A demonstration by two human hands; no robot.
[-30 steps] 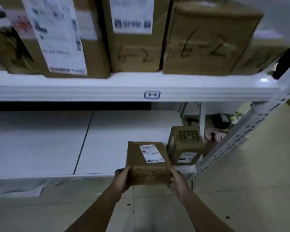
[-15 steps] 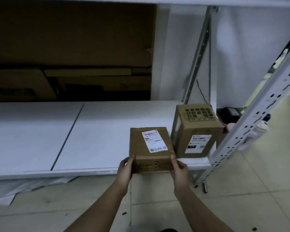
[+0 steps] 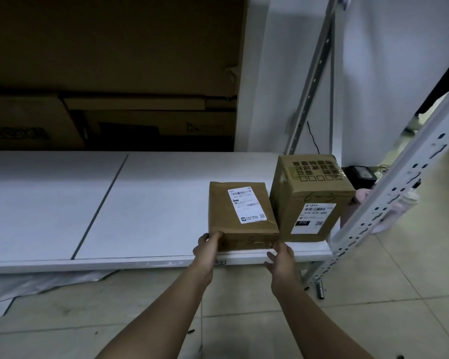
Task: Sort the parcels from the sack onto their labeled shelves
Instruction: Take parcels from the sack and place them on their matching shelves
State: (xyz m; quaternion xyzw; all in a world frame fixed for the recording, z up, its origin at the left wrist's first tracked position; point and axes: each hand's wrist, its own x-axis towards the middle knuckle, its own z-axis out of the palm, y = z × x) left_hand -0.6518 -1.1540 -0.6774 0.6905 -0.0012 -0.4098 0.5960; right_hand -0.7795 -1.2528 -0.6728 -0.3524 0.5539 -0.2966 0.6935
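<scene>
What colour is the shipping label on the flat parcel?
White with black print, on the flat parcel; head view, the only one.

Flat parcel (image 3: 243, 212) on white shelf (image 3: 151, 203), touching taller box (image 3: 310, 200). Left hand (image 3: 208, 246) grips its front-left corner; right hand (image 3: 280, 257) relaxed at front-right corner.

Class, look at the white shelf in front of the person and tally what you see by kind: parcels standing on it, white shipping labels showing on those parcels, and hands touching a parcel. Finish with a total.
Parcels on the white shelf: 2, the flat parcel and the taller parcel
White shipping labels: 2
Hands touching a parcel: 2, the left hand and the right hand, both on the flat parcel
Total: 6
</scene>
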